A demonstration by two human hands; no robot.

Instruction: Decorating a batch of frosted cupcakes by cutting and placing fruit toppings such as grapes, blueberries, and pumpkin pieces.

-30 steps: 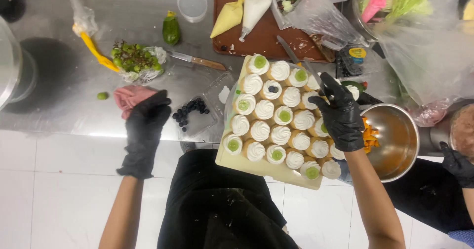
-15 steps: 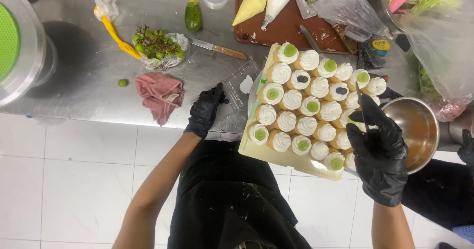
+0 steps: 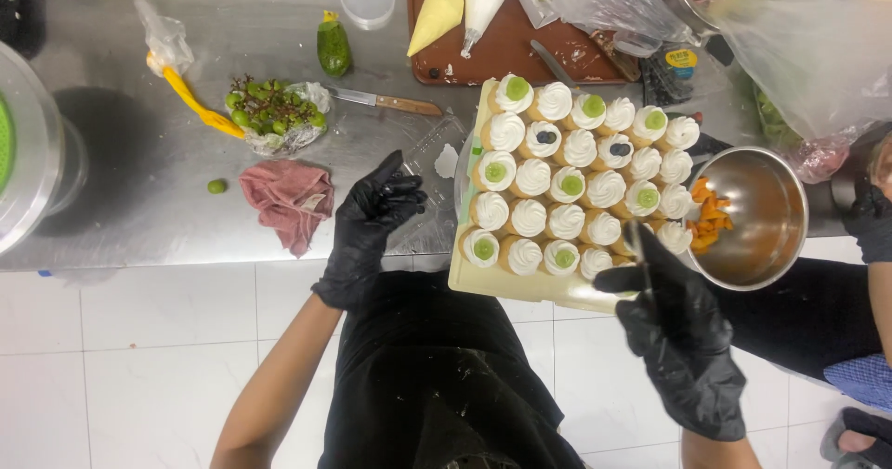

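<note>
My left hand [image 3: 372, 220], in a black glove, rests on a clear plastic box [image 3: 435, 167] just left of the tray. Its fingers curl down into the box and hide what is under them. My right hand [image 3: 683, 334], also gloved in black, hovers at the tray's near right corner and pinches a thin metal tool [image 3: 640, 251] that looks like tweezers. The cream-coloured tray [image 3: 483, 281] carries several small cups topped with white cream [image 3: 530, 216]. Some have a green fruit slice, two have dark berries.
A metal bowl [image 3: 776, 246] with orange pieces stands right of the tray, with another person's gloved hand [image 3: 869, 220] beside it. On the steel counter lie a pink cloth [image 3: 290, 201], green grapes [image 3: 271, 111], a knife [image 3: 386, 102], piping bags [image 3: 462, 4] and a brown board [image 3: 506, 46].
My left hand moved from the counter's edge up onto the clear plastic box. My right hand drew back from over the cups to the tray's near corner.
</note>
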